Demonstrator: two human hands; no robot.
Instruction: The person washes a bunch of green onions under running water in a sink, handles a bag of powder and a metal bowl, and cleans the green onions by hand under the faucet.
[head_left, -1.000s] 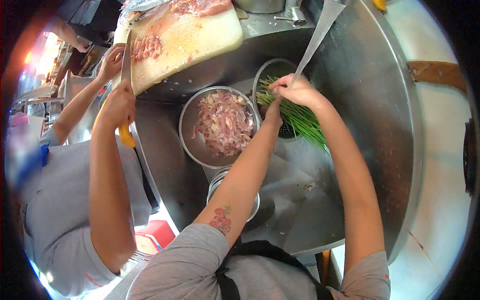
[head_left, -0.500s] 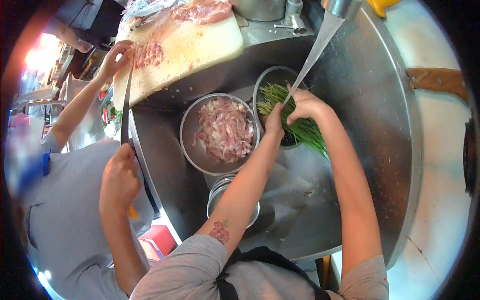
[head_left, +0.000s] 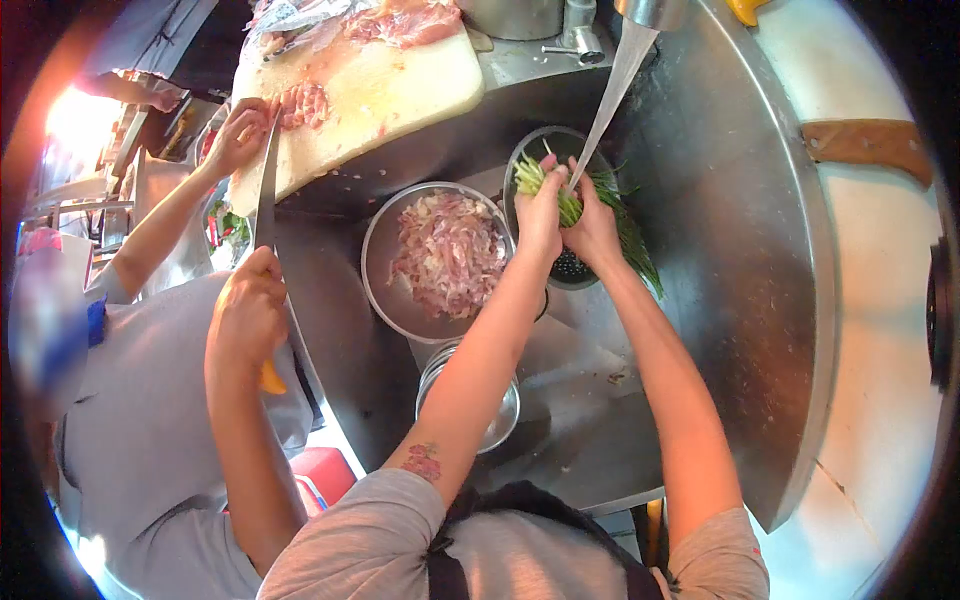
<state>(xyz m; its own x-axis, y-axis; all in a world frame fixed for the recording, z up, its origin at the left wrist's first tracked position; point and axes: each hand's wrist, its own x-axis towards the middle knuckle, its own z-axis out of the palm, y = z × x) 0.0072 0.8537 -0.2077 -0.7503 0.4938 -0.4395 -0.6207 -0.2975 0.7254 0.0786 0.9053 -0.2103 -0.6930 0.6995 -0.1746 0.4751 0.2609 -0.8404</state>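
Both of my hands are under a stream of running water (head_left: pixel 608 105) over a metal colander (head_left: pixel 573 272) in the sink. My left hand (head_left: pixel 541 218) is wrapped round the pale ends of a bunch of chives (head_left: pixel 528 176). Beside it, my right hand (head_left: pixel 592 226) grips the same bunch, its fingers partly hidden. Long dark green leaves trail to the right over the colander's rim. Just left of the colander sits a round metal bowl (head_left: pixel 383 290) of sliced raw meat (head_left: pixel 450 255).
A co-worker's hand holds a long knife (head_left: pixel 268 185) at a cutting board (head_left: pixel 420 85) with meat, left of the sink (head_left: pixel 740 250). Stacked metal bowls (head_left: pixel 505 415) stand below my left forearm. A wooden-handled tool (head_left: pixel 865 148) lies on the right ledge. The faucet (head_left: pixel 652 12) hangs above.
My hands have drawn together and closed round the chives, gathering the loose stalks into a bunch. My right hand was open before. The co-worker's knife has shifted slightly at the board.
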